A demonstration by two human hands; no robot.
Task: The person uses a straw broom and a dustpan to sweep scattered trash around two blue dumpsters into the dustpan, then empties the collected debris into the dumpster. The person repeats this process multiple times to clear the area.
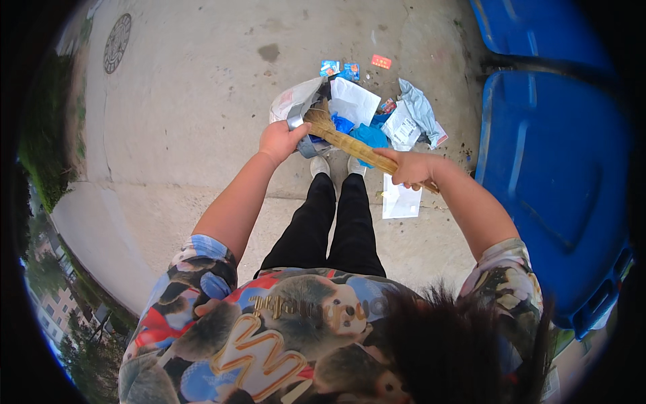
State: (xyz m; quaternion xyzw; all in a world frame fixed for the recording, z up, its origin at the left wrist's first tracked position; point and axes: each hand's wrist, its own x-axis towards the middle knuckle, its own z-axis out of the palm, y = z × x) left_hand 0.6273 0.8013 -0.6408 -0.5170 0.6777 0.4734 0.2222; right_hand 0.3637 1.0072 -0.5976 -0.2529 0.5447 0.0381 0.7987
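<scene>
My right hand [416, 165] grips the handle end of a straw hand broom [356, 146]. The broom slants up to the left, and its bristles reach into the mouth of a white container [295, 101], whose exact kind I cannot tell. On that container's grey band [296, 117], my left hand [283, 140] is closed, its thumb near the bristles. Right beside the mouth lie a white sheet or envelope [356, 98], a blue plastic bag [371, 137] and a labelled white parcel bag [402, 126]. Partly behind my right hand, a white paper [401, 202] rests on the concrete.
Large blue wheeled bins [550, 192] stand close on my right. Small blue packets [330, 67], a red card [381, 61] and a grey plastic mailer [419, 108] lie on the concrete ground [202, 91]. A manhole cover [117, 43] is far left. My white shoes [320, 165] are just below the container.
</scene>
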